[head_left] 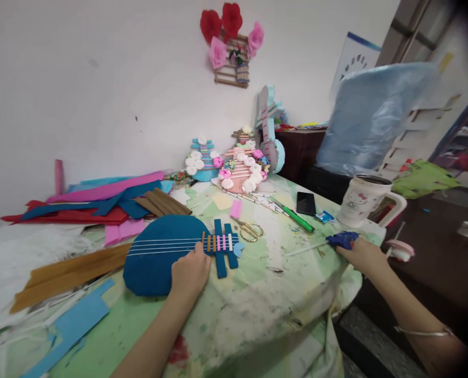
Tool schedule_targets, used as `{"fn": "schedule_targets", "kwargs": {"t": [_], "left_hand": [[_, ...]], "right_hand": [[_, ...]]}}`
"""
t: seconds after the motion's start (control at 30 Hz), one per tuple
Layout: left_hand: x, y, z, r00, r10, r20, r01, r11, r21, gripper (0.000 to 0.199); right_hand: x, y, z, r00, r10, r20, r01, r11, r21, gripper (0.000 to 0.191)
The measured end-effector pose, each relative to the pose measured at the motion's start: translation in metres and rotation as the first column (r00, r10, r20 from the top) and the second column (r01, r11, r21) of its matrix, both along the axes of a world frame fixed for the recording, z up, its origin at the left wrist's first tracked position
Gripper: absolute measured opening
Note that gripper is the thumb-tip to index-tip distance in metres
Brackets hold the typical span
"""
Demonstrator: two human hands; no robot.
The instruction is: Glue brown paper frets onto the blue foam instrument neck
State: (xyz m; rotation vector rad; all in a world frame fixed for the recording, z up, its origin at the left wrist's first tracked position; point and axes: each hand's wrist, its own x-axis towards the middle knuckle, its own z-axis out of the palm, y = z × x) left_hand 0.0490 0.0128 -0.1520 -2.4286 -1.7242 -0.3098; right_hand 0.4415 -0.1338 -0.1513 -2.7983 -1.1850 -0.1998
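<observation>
A dark blue lute-shaped craft (167,231) lies flat on the table, with white strings along its body and small brown, pink and white strips on its neck. My left hand (190,270) rests on it near the neck, its fingers bent and pressed on the brown strips. At the table's right edge my right hand (355,252) has its fingers closed round a dark blue glue gun or similar tool (341,240), whose exact shape is blurred. Gold-handled scissors (248,229) lie just beyond the craft's neck.
Coloured paper strips (127,202) and a brown sheet (72,270) lie left. Flower-decorated crafts (244,170) stand by the wall. A green pen-like tool (299,218), a phone (305,203) and a white mug (362,199) are on the right.
</observation>
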Motion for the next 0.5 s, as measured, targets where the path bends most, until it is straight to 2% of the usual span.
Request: {"fn": "schedule_targets", "kwargs": {"t": [0.1, 0.23, 0.3, 0.37, 0.43, 0.5], "left_hand": [[0.000, 0.000, 0.001, 1.000, 0.006, 0.028, -0.006, 1.000, -0.018, 0.024], [-0.001, 0.002, -0.002, 0.995, -0.002, 0.099, 0.003, 1.000, -0.008, 0.024], [-0.001, 0.003, -0.004, 0.993, -0.002, 0.121, 0.003, 1.000, -0.008, 0.023], [-0.001, 0.003, -0.005, 0.989, 0.003, 0.145, -0.002, 1.000, -0.011, 0.022], [-0.001, 0.003, -0.005, 0.982, 0.008, 0.186, -0.006, 1.000, -0.011, 0.019], [-0.003, 0.003, -0.005, 0.969, 0.013, 0.248, -0.011, 1.000, -0.007, 0.016]], "right_hand": [[-0.009, -0.001, 0.004, 1.000, 0.003, 0.027, -0.002, 1.000, -0.002, 0.041], [-0.045, 0.008, 0.024, 0.983, 0.042, 0.177, -0.050, 0.998, 0.044, 0.043], [-0.073, 0.029, 0.036, 0.954, 0.236, 0.184, -0.244, 0.970, 0.023, 0.036], [-0.104, 0.059, 0.041, 0.875, 0.473, 0.104, -0.472, 0.881, -0.030, 0.026], [-0.133, 0.093, 0.039, 0.836, 0.543, 0.073, -0.541, 0.839, -0.050, 0.024], [-0.154, 0.126, 0.033, 0.839, 0.541, 0.055, -0.537, 0.840, -0.075, 0.026]]}}
